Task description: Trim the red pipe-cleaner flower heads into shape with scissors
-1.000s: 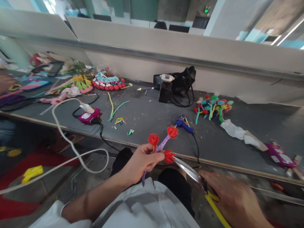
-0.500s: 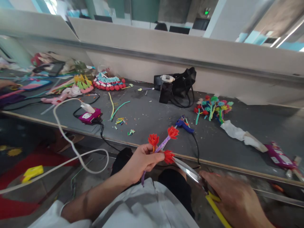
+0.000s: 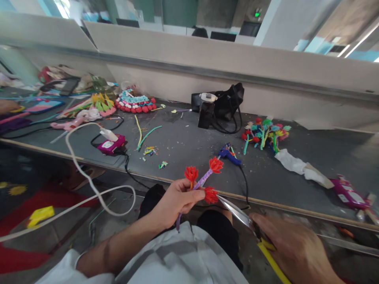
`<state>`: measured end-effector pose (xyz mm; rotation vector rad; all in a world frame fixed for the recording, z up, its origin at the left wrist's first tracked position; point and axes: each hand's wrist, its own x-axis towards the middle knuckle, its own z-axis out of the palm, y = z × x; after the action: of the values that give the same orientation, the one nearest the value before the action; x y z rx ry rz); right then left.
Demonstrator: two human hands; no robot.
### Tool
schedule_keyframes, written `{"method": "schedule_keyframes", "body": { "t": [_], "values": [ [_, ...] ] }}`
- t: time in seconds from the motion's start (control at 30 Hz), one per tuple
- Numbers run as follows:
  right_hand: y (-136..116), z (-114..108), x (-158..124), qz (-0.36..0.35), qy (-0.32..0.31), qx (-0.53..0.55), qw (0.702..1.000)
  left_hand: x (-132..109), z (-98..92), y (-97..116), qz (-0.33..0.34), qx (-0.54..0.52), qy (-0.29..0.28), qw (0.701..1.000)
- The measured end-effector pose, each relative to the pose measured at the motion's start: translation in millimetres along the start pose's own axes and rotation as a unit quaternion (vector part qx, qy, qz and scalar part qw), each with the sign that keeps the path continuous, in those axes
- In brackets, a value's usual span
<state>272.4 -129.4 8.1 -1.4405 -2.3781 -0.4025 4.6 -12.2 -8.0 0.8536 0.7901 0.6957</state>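
My left hand (image 3: 175,202) is closed round the purple stems of three small red pipe-cleaner flowers (image 3: 204,177), held up just in front of the table edge. My right hand (image 3: 293,248) grips yellow-handled scissors (image 3: 237,213). The scissor blades point left and their tips touch the lowest red flower head. Both hands hover over my lap, below the grey table (image 3: 189,146).
On the table lie a blue glue gun (image 3: 229,154) with black cord, a bunch of coloured pipe-cleaner flowers (image 3: 265,132), a white cloth (image 3: 302,167), a black bag (image 3: 227,102), a magenta box (image 3: 111,144), a white cable (image 3: 85,173) and craft scraps. Another person's hand (image 3: 7,106) is at far left.
Almost nothing has moved. My right hand has shifted slightly with the scissors and looks a little blurred; the flowers stay in my left hand.
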Motion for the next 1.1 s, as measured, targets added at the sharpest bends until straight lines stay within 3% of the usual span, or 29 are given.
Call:
{"method": "schedule_keyframes", "body": {
  "t": [0.2,1.1],
  "values": [
    [1.2,-1.4,-2.7,0.023,-0.057,0.014,0.998,1.9,0.2,-0.2,-0.006,0.003,-0.002,1.000],
    [6.7,5.4,-11.2,0.000,-0.043,0.019,0.999,3.6,2.2,0.7,-0.008,0.035,-0.001,0.999]
  ]
}}
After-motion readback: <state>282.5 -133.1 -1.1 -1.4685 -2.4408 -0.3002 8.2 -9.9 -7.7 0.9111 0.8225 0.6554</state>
